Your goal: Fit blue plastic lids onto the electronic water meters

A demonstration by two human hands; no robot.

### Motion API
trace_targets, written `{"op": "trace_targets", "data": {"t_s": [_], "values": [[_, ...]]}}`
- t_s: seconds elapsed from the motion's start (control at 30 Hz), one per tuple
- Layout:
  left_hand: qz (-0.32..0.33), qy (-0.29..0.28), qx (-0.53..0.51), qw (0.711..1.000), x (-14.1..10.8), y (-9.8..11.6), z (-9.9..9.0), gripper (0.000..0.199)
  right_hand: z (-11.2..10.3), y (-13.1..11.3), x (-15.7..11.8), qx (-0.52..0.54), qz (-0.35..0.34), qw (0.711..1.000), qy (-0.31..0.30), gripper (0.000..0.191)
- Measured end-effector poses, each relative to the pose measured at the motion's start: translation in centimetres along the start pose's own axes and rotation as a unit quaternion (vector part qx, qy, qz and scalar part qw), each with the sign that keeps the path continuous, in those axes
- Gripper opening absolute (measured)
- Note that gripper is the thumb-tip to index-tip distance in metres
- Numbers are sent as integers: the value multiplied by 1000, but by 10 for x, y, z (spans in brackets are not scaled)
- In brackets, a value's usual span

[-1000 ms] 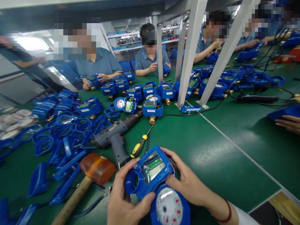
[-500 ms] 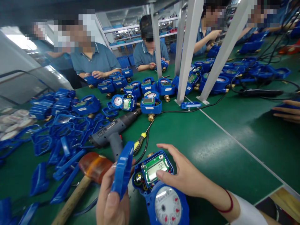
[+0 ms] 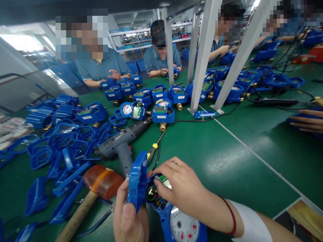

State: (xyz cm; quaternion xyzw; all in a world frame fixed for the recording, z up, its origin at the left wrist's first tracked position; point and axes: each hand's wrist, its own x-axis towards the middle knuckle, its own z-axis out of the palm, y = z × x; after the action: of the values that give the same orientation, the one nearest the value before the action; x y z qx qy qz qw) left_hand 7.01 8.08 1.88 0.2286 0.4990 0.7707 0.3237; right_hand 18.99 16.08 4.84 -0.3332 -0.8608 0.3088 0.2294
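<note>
My left hand grips a blue plastic cover, held upright on edge just left of an open blue meter. Over the meter's upper compartment lies my right hand, its thumb and fingers bent toward the green circuit board and partly hiding the display. Whether those fingers pinch anything is hidden. Below the hand, the round white dial with red pointers faces up. Wires and a round dark part show at the compartment's left side.
A mallet, a grey heat gun and a screwdriver lie left and ahead. Blue frames pile at left. Several meters stand beyond, near white posts. Co-workers sit across; another person's hand is at right.
My right hand has moved left over the circuit board, its fingers closing in and covering most of the display. The blue cover in my left hand has shifted slightly right.
</note>
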Motion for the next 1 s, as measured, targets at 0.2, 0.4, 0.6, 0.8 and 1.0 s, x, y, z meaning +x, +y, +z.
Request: {"op": "trace_targets", "data": {"t_s": [0.2,0.4,0.6,0.8,1.0], "values": [[-4,-17,-12,1000,-1,0,-2,40,1,-2,3,-4,-12,1000,-9,19],[-9,-7,0,1000,0,-1,-9,46,0,-1,3,-10,-8,1000,-5,18],[86,5,159,983,3,16,-24,53,-2,-2,2,0,34,999,-23,24],[159,-83,365,913,-4,26,-16,61,-16,10,-10,139,-3,990,-38,74],[152,-172,406,885,-3,18,-19,61,-14,28,-35,254,115,958,-71,101]]}}
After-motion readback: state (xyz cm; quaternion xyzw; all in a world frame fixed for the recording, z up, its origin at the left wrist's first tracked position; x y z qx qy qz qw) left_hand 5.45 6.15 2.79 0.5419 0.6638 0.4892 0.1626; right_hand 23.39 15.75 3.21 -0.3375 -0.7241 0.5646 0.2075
